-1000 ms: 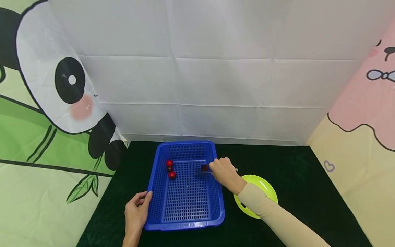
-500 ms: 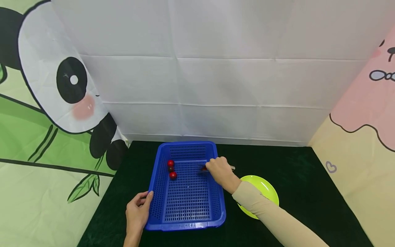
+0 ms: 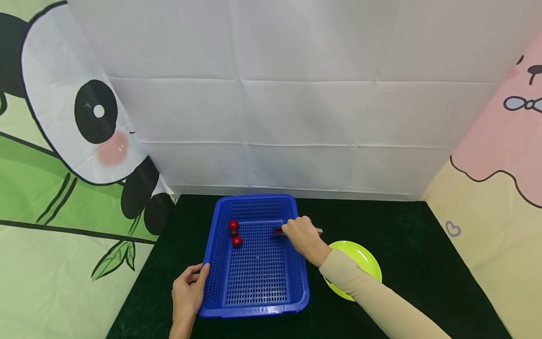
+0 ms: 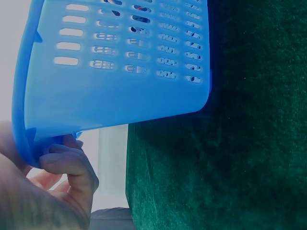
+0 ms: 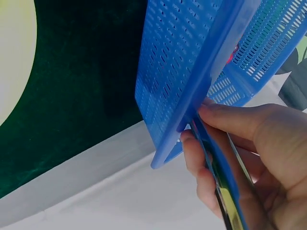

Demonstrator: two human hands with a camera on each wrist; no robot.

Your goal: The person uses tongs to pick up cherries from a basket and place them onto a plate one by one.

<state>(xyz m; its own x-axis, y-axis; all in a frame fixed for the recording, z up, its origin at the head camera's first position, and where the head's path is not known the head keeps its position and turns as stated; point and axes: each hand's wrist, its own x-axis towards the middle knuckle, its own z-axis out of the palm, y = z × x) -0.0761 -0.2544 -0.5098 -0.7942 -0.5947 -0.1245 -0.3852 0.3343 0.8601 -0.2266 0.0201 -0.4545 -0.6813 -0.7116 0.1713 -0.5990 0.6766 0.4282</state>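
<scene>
A blue perforated plastic basket (image 3: 254, 310) lies lengthwise before me. My left hand (image 3: 188, 290) grips its left rim, and in the left wrist view the fingers (image 4: 72, 163) curl under the lip. Over the right rim, my right hand (image 3: 302, 235) holds metal tongs (image 5: 221, 177). Their tips reach inside, with something dark red (image 3: 278, 230) at them, partly hidden by the hand. Toward the basket's left side sit a red cherry tomato (image 3: 233, 224), a smaller dark one (image 3: 234, 232) and another red one (image 3: 236, 241), in a row.
A yellow-green plate (image 3: 360, 256) stands right of the basket, partly under the right forearm (image 3: 364, 287). Dark green cloth (image 3: 423, 263) covers the table. A white sheet (image 3: 296, 117) hangs at the back, and printed cartoon sheets flank both sides.
My right hand has shifted slightly left with the tongs, whose tips look closer together around the dark red thing. The left hand stays at the rim, and the tomatoes in the row keep their places.
</scene>
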